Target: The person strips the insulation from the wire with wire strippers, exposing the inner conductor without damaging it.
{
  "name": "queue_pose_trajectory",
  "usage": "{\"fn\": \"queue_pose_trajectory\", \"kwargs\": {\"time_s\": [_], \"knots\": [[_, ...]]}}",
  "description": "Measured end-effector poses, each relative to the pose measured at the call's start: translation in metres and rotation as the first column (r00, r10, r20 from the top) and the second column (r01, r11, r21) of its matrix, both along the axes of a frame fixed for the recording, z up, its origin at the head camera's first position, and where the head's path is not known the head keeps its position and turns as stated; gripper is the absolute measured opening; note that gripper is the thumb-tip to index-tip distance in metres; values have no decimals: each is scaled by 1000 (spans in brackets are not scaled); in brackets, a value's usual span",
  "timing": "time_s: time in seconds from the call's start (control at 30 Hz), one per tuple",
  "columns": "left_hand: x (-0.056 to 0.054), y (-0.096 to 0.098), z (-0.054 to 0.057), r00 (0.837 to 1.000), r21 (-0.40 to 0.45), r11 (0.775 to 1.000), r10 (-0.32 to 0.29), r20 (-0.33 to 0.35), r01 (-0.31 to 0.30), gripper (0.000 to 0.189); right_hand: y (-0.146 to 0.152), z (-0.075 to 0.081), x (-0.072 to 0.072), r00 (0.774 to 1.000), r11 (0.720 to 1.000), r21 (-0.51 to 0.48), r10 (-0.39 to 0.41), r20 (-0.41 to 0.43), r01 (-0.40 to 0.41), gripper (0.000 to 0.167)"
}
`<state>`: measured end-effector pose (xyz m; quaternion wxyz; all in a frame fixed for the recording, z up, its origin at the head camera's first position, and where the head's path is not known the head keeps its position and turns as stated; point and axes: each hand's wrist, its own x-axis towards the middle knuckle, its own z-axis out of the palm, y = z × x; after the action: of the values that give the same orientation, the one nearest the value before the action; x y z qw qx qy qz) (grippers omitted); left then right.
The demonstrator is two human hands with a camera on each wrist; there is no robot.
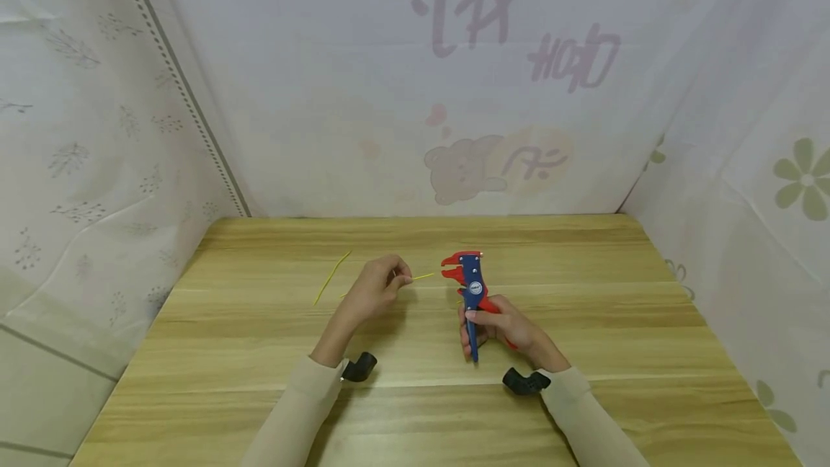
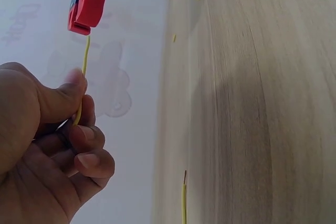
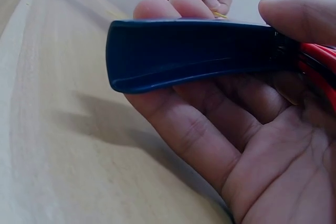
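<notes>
My left hand [image 1: 379, 285] pinches a thin yellow wire [image 1: 424, 277] between thumb and fingertips, its free end pointing right. In the left wrist view that wire [image 2: 86, 56] runs up from the thumb toward red tool jaws. My right hand [image 1: 504, 324] grips a wire stripper [image 1: 475, 288] with blue and red handles, held upright. Its red jaws stand apart and face left, a short way from the wire's tip. In the right wrist view the blue handle [image 3: 189, 53] lies across the curled fingers, with the thumb above; part of the red handle is hidden in the palm.
Another yellow wire [image 1: 333, 278] lies on the wooden table [image 1: 415, 416] left of my left hand. In the left wrist view a wire with a bare copper end [image 2: 184, 198] and small yellow scraps [image 2: 174, 38] lie on the wood. Printed curtains [image 1: 363, 92] enclose the table.
</notes>
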<state>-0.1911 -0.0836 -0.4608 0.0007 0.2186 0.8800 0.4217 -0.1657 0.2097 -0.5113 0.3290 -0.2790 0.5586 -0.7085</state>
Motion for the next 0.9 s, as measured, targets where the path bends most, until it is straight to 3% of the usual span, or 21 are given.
{"fn": "queue_pose_trajectory", "kwargs": {"time_s": [0.3, 0.57, 0.9], "knots": [[1, 3, 3, 1000, 21, 1000, -5, -25, 5, 7, -5, 0, 2, 1000, 1000, 6, 20, -7, -20, 35], [2, 5, 3, 999, 19, 1000, -4, -52, 5, 7, -7, -2, 3, 1000, 1000, 0, 26, 14, -26, 21], [6, 8, 6, 997, 27, 1000, -14, -73, 16, 7, -7, -2, 5, 999, 999, 18, 37, 9, -37, 37]]}}
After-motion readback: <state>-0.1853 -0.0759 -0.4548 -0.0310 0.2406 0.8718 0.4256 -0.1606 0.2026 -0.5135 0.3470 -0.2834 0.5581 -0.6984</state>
